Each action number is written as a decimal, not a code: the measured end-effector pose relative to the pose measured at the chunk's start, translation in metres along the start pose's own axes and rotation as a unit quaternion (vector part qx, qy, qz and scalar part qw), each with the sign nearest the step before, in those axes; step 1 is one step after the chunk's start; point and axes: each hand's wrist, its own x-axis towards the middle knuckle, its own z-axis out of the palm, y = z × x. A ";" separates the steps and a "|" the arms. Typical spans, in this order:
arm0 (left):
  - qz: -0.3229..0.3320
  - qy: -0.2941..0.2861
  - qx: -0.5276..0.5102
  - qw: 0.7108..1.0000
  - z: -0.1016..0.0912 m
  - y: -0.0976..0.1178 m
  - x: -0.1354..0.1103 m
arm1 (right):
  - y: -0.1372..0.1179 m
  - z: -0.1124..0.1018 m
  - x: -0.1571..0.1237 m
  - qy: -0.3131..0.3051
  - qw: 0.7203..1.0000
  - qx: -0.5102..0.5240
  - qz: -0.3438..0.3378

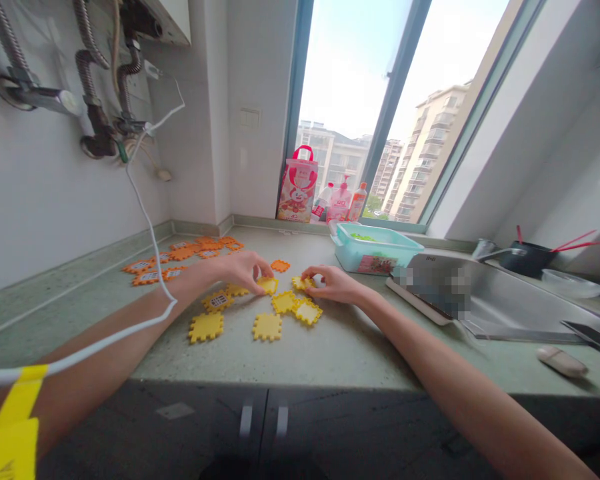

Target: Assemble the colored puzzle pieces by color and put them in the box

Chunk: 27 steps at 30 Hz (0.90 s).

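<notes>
Several yellow toothed square tiles lie on the green speckled counter in front of me. My left hand pinches one yellow tile at its fingertips. My right hand is curled over another yellow tile, gripping it with thumb and fingers. The two held tiles are close together, a small gap between them. A single orange tile lies just behind the hands.
A group of orange tiles sits at the back left. A teal lidded box stands behind my right hand, a sink to the right. A white cable hangs across my left arm. Bottles and a bag stand at the window.
</notes>
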 end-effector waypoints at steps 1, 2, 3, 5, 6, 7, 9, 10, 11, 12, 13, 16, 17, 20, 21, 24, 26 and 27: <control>0.001 0.018 0.010 1.000 0.003 0.000 0.001 | 0.002 -0.001 0.000 0.005 1.000 -0.009 0.002; 0.005 0.036 0.020 0.999 0.007 0.000 0.002 | 0.005 -0.003 0.000 0.011 1.000 -0.019 0.004; 0.013 0.053 0.029 0.998 0.010 0.001 0.004 | 0.008 -0.005 0.000 0.016 0.999 -0.030 0.010; 0.030 0.082 0.037 0.995 0.018 0.006 0.008 | 0.015 -0.011 -0.001 0.027 0.998 -0.055 0.029; 0.036 0.095 0.035 0.994 0.022 0.009 0.011 | 0.017 -0.015 -0.002 0.033 0.997 -0.066 0.038; 0.040 0.104 0.032 0.993 0.025 0.013 0.014 | 0.020 -0.018 -0.003 0.042 0.995 -0.074 0.044; 0.060 0.112 0.023 0.992 0.032 0.019 0.021 | 0.022 -0.023 -0.005 0.067 0.994 -0.077 0.042; 0.078 0.112 0.019 0.990 0.035 0.022 0.024 | 0.021 -0.025 -0.005 0.082 0.993 -0.073 0.037; 0.101 0.110 0.014 0.989 0.037 0.025 0.026 | 0.020 -0.025 -0.005 0.097 0.993 -0.067 0.031; 0.124 0.107 0.007 0.986 0.038 0.027 0.028 | 0.018 -0.024 -0.005 0.111 0.992 -0.058 0.025; 0.139 0.107 0.000 0.984 0.038 0.028 0.029 | 0.016 -0.022 -0.004 0.122 0.991 -0.047 0.019; 0.127 0.135 -0.006 0.983 0.029 0.028 0.027 | 0.007 -0.012 0.001 0.141 0.990 -0.013 -0.001; 0.112 0.150 0.002 0.982 0.025 0.027 0.024 | 0.004 -0.007 0.004 0.142 0.990 -0.006 -0.007; 0.089 0.173 0.039 0.980 0.011 0.025 0.014 | -0.002 0.006 0.011 0.107 0.994 -0.006 -0.017; 0.091 0.165 0.045 0.981 0.008 0.025 0.011 | -0.004 0.010 0.013 0.089 0.996 -0.008 -0.016; 0.106 0.117 0.024 0.987 0.009 0.031 0.005 | -0.006 0.016 0.018 0.057 0.998 -0.011 -0.010; 0.117 0.074 -0.006 0.990 0.014 0.036 0.004 | -0.003 0.017 0.019 0.055 0.998 -0.015 -0.004; 0.119 0.055 -0.018 0.991 0.017 0.039 0.004 | -0.001 0.015 0.018 0.057 0.998 -0.021 0.002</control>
